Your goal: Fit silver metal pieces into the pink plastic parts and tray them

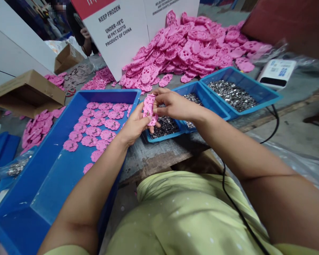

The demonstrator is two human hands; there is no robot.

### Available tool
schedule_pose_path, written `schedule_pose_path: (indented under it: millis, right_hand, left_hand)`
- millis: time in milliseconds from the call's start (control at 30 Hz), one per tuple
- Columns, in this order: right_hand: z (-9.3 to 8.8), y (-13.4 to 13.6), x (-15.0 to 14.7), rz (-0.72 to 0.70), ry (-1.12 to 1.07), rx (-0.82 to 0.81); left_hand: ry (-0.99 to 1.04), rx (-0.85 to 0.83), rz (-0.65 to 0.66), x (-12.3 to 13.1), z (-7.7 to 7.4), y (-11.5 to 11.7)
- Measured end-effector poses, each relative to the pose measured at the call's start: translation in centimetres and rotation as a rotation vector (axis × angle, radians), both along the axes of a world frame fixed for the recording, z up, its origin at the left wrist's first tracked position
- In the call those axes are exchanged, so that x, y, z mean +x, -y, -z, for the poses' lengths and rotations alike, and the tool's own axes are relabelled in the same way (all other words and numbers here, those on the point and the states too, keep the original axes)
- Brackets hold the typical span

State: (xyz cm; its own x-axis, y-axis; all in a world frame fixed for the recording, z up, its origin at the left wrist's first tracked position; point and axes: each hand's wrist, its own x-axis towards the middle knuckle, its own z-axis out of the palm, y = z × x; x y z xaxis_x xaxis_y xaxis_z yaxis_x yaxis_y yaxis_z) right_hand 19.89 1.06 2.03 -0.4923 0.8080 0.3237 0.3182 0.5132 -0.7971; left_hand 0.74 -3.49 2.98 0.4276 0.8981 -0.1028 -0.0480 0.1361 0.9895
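My left hand grips a pink plastic piece from below, holding it upright over a small blue tray of small metal parts. My right hand pinches the top right edge of the same piece; whether its fingertips also hold a metal part I cannot make out. To the left, a large blue tray holds rows of several pink pieces laid flat.
A big heap of pink pieces lies at the back of the table. Two more blue trays of metal parts stand to the right. White cartons, cardboard boxes, a white device with a black cable, another person far left.
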Motion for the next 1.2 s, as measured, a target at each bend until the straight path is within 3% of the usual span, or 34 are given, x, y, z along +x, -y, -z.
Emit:
schedule_pose_path:
  millis: [267, 400, 500, 567, 667, 700, 767, 833, 1000, 1200]
  right_hand:
    - [2.0, 0.5, -1.6, 0.04, -0.136, 0.063]
    - [2.4, 0.8, -1.2, 0.137, -0.257, 0.076]
    - [1.5, 0.2, 2.1, 0.353, -0.359, 0.095]
    - [0.9, -0.8, 5.7, 0.593, -0.332, 0.122]
    - [0.9, -2.5, 11.4, 1.037, -0.03, 0.036]
    - [1.2, -2.8, 13.0, 1.095, 0.139, -0.019]
    - [2.1, -3.1, 15.2, 1.097, 0.453, -0.176]
    - [3.1, -3.0, 16.2, 1.03, 0.624, -0.274]
    - [4.4, -2.6, 15.7, 1.014, 0.695, -0.262]
    - [2.6, -1.3, 13.9, 0.915, 0.839, -0.286]
  left_hand:
    - [-0.007, -0.049, -0.098, 0.0, -0.1, 0.0]
    - [-0.005, -0.074, -0.097, 0.1, -0.3, 0.2]
    - [-0.001, -0.073, -0.084, 0.0, -0.4, 0.4]
    - [-0.006, -0.059, -0.094, -0.1, -0.3, 0.4]
    - [-0.013, -0.029, -0.106, -0.2, -0.1, 0.2]
    - [-0.017, -0.022, -0.112, -0.2, -0.1, 0.1]
    - [-0.03, -0.015, -0.131, -0.2, -0.2, 0.0]
    - [-0.049, -0.014, -0.148, -0.2, -0.4, -0.1]
    - [-0.083, -0.028, -0.194, -0.1, -0.9, -0.1]
    - [-0.057, -0.064, -0.226, -0.4, -0.8, 0.4]
